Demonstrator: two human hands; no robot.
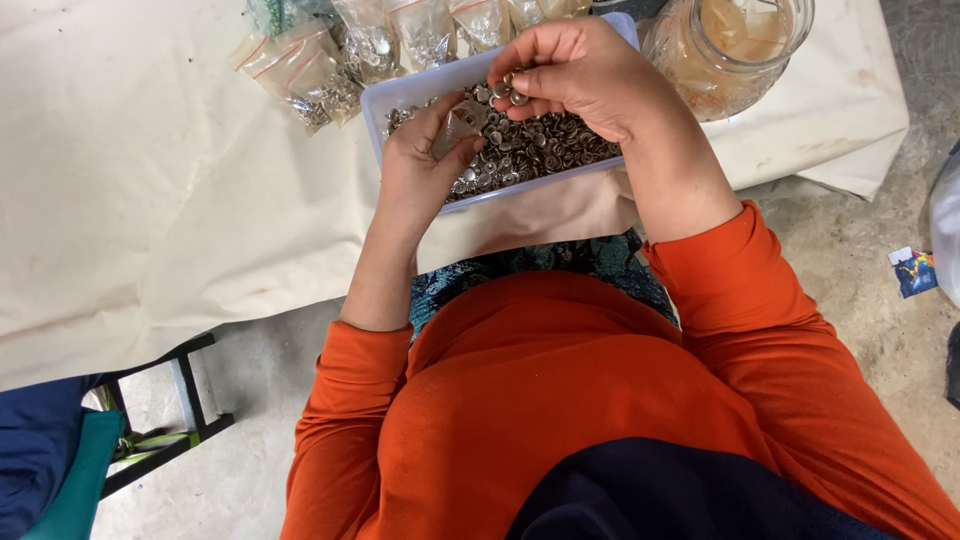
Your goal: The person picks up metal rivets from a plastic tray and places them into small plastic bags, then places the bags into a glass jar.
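Nearest the viewer, both orange sleeves (pixel 760 330) reach forward over the lap to a cloth-covered table (pixel 150 200).

Left hand (pixel 425 165): rests at the near rim of the white plastic tray (pixel 385 105), fingers curled, thumb and fingers pinched on a small clear plastic bag (pixel 455 130) held over the tray. Hand is closed on the bag; whether the bag's mouth is open cannot be told.

Right hand (pixel 580 70): hovers just above the tray, just beyond and to the right of the left hand. Fingertips are drawn together in a pinch on a few small metal snap buttons (pixel 510 92). The remaining fingers are loosely bent.

The tray lies directly under both hands and is filled with a loose heap of silver snap fasteners (pixel 550 150).

Judgement on method: the pinch should stay over the tray so any dropped piece falls back into the heap; the bag mouth is best held wide and close beneath the right fingertips, and the pieces released only once inside.

Beyond the hands, a row of filled small clear bags (pixel 340 60) lies at the far-left side of the tray. A glass jar (pixel 725 55) stands to the right of the right hand, near the table's corner.
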